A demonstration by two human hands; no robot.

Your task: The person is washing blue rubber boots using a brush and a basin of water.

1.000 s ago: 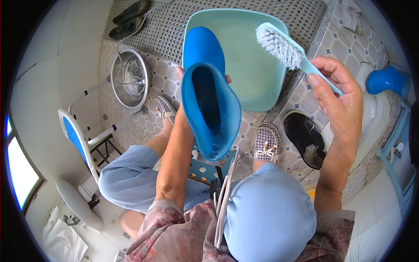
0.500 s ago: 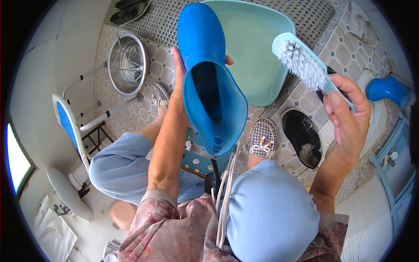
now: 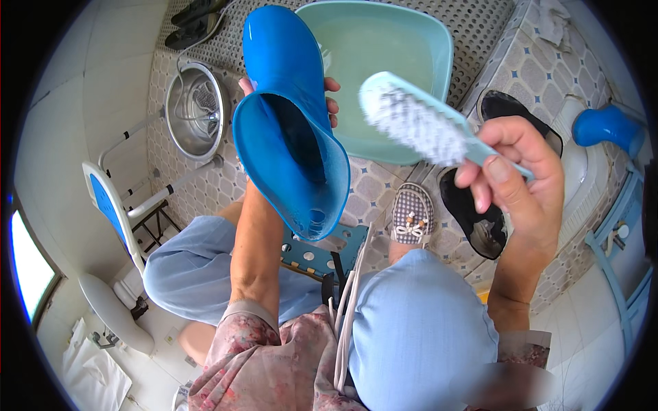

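A blue rubber boot [image 3: 284,61] is tilted with its wide opening toward me and its foot end pointing away. My left hand [image 3: 332,103] is wrapped around it from behind, with only some fingertips showing at its sides. To the right, my right hand [image 3: 524,178] grips the handle of a light blue scrubbing brush [image 3: 418,127]. The brush's white bristles face me and stand apart from the boot. Behind both lies a pale green basin [image 3: 444,65] holding cloudy liquid.
Two black shoes lie on the right, one on the tiles [image 3: 473,216], another by the step [image 3: 510,106]. A second blue boot [image 3: 606,130] is farther right. A metal bowl [image 3: 173,123] with a shower head and a white-and-blue seat [image 3: 106,198] stand left.
The boot has shifted left and tilted a little. The brush has swung left and lower, closer to the boot, its head turned flatter. Both hands keep their hold.
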